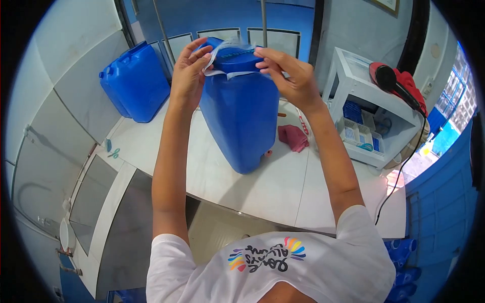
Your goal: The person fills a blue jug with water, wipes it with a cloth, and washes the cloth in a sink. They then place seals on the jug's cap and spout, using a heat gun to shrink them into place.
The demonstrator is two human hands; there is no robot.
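A tall blue plastic jug stands upright on the white counter in front of me, topped by a wide blue cap. Around the cap lies a thin clear plastic seal with printing on it, its lower edge loose and crumpled. My left hand pinches the seal at the cap's left side. On the right side, my right hand has its thumb and fingers closed on the seal's edge by the cap.
Another blue jug stands at the back left. A dark red cloth lies right of the jug. A black heat gun or hair dryer rests on a white shelf unit, its cord hanging down. Small scissors lie at left.
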